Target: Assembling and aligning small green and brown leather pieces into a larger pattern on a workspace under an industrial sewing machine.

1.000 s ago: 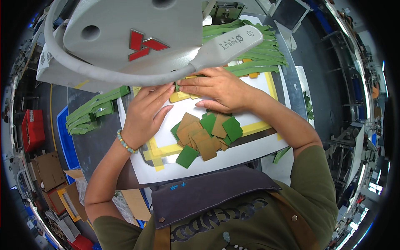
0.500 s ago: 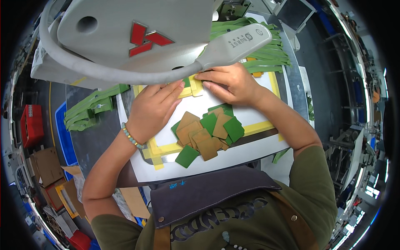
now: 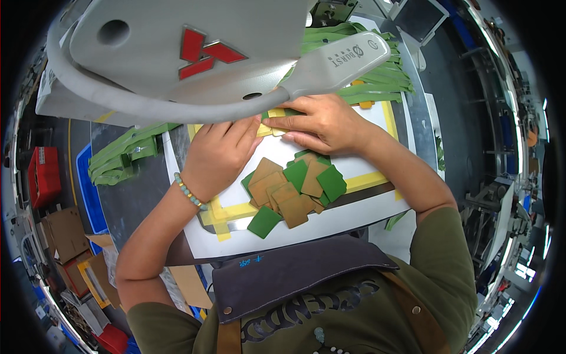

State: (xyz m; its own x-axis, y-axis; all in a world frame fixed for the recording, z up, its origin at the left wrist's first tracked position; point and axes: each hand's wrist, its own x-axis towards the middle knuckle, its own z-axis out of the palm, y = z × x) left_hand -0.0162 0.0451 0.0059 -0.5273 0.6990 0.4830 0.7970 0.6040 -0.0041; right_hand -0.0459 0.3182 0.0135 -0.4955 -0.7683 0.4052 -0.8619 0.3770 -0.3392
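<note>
My left hand (image 3: 219,154), a beaded bracelet at its wrist, lies with fingers stretched flat on the work surface under the machine head. Facing it, my right hand (image 3: 321,123) has its index finger reaching left and its thumb lower and apart. Between the fingertips are yellow guide strips (image 3: 266,130) and a bit of green material (image 3: 265,116); the lamp neck and my fingers hide most of this. Closer to me, a loose pile holds several square patches, some with the green side (image 3: 264,222) up, others with the tan side (image 3: 295,210) up.
A grey-white sewing machine head (image 3: 147,59) and its gooseneck lamp (image 3: 342,64) hang over my hands. Green straps lie at the left (image 3: 127,156) and far right (image 3: 383,79). Yellow tape (image 3: 365,182) edges the white work sheet. A blue bin (image 3: 88,194) stands left of the table.
My right hand has shifted slightly left, its index finger now close to my left fingertips. My left hand has barely moved. The patch pile looks the same.
</note>
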